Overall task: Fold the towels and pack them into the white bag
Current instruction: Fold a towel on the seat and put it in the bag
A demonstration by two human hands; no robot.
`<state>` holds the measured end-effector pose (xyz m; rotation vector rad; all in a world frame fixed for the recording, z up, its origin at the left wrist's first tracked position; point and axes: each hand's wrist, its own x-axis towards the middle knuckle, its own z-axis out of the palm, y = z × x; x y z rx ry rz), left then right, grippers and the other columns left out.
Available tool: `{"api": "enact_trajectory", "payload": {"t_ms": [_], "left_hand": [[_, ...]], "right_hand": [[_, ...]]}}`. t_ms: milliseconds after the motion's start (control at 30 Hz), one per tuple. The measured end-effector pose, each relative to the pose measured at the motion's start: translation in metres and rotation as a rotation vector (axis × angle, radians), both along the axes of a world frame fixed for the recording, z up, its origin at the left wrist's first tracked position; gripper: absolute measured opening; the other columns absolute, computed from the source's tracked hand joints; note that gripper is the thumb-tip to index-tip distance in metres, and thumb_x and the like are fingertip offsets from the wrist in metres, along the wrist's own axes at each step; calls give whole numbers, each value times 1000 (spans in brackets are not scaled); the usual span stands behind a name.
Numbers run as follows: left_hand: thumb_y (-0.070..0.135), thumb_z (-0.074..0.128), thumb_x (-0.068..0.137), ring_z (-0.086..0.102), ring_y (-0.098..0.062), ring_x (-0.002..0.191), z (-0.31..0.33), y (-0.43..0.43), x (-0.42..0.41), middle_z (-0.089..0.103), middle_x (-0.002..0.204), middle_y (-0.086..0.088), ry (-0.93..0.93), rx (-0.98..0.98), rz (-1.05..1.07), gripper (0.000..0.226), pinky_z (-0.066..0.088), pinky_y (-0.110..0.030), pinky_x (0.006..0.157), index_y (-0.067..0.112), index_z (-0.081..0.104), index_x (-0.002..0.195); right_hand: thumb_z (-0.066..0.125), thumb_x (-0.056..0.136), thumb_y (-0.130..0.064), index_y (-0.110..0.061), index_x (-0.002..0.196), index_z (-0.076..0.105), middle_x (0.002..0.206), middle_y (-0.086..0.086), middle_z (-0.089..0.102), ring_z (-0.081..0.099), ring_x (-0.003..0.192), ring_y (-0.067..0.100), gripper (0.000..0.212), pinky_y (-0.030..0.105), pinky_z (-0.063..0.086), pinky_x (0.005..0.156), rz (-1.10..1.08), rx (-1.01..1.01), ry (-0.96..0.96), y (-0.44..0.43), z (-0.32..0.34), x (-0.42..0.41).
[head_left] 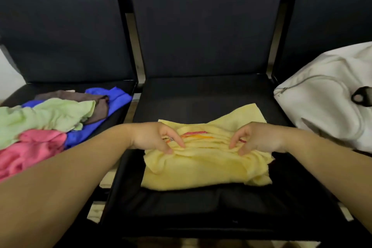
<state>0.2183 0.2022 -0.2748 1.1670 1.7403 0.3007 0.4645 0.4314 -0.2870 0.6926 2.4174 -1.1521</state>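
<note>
Forearms are reaching in from both lower corners toward the middle seat [201,209], which is black and padded. Left hand [150,137] and right hand [261,137] are resting on the yellow towel [201,169], each with its fingers [178,140] curled down and pinching a ridge of bunched cloth, the fingertips of one hand pointing toward the other's. That towel is lying rumpled on the front half of the middle seat, showing pink and orange stripes between the hands. Farther left, the neighbouring seat is carrying a loose pile: a pink towel [34,149], a green towel [46,119], a blue towel [114,97] and a brown towel [80,96]. On the right seat the white bag [322,111] is slumping on its side, its zip [302,82] showing on top, with dark backrests [201,26] standing behind.
</note>
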Motion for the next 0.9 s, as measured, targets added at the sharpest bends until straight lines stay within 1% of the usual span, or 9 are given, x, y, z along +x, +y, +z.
{"api": "enact_trajectory", "payload": {"t_ms": [100, 200, 300, 367, 433, 533, 600, 800, 900], "left_hand": [[20, 73, 91, 51, 10, 123, 6, -6, 10, 57, 132, 31, -16, -117, -141, 35, 37, -19, 113, 48, 73, 113], [19, 66, 98, 56, 9, 118, 13, -11, 16, 58, 135, 26, -60, -135, -125, 35, 44, -15, 102, 44, 71, 122], [14, 59, 102, 60, -2, 123, 17, -16, 14, 59, 140, 19, -176, -105, -42, 45, 50, -25, 101, 41, 60, 137], [9, 60, 100, 62, -5, 122, 19, -17, 13, 65, 133, 18, -215, -63, 43, 52, 52, -31, 102, 42, 53, 140], [16, 64, 99, 68, -5, 109, 22, -17, 14, 71, 117, 16, -30, -7, 98, 50, 54, -27, 94, 45, 53, 137], [30, 68, 95, 67, -8, 96, 18, -14, 12, 67, 104, 12, 331, 27, 146, 35, 55, -25, 84, 43, 60, 127], [31, 69, 93, 65, -7, 92, 14, -11, 10, 65, 100, 12, 426, 49, 192, 21, 54, -26, 83, 39, 65, 113], [32, 70, 93, 64, -8, 93, 5, 1, 14, 68, 98, 13, 386, 208, 439, 2, 48, -21, 73, 31, 71, 94], [24, 69, 94, 66, -9, 88, -2, 4, 12, 68, 96, 10, 452, 217, 450, 11, 49, -21, 69, 34, 68, 96]], "right_hand": [[84, 76, -27, -43, 92, 78, 111, -5, 70, 66, 101, 19, 23, 37, 56, 94, 46, -69, -97, -11, -4, 7], [75, 90, -29, -42, 98, 77, 89, -1, 64, 55, 64, 19, 15, 28, 48, 49, 51, -172, -131, -19, 8, 16], [67, 96, -33, -44, 110, 72, 95, -23, 69, 62, 76, 2, 19, 18, 48, 63, -28, -124, -39, -17, 18, 24], [65, 97, -37, -47, 117, 65, 101, -20, 64, 59, 86, -6, 22, 12, 42, 73, -24, 49, 3, -15, 20, 24], [66, 95, -38, -48, 121, 59, 100, -17, 55, 52, 88, -5, 29, 13, 38, 72, -55, 142, 19, -15, 19, 22], [76, 87, -40, -45, 129, 57, 111, -8, 58, 55, 106, 5, 46, 23, 44, 88, -194, 114, 57, -12, 13, 19], [82, 81, -41, -41, 127, 59, 112, -8, 61, 59, 109, 10, 51, 28, 47, 93, -299, 67, 86, -7, 9, 16], [84, 79, -18, -28, 116, 68, 100, -7, 70, 66, 91, 9, 41, 21, 49, 71, -424, 104, 150, 4, 3, 11], [83, 77, -9, -32, 113, 67, 102, -6, 66, 66, 88, 10, 46, 21, 49, 66, -465, 144, 236, 8, 2, 9]]}}
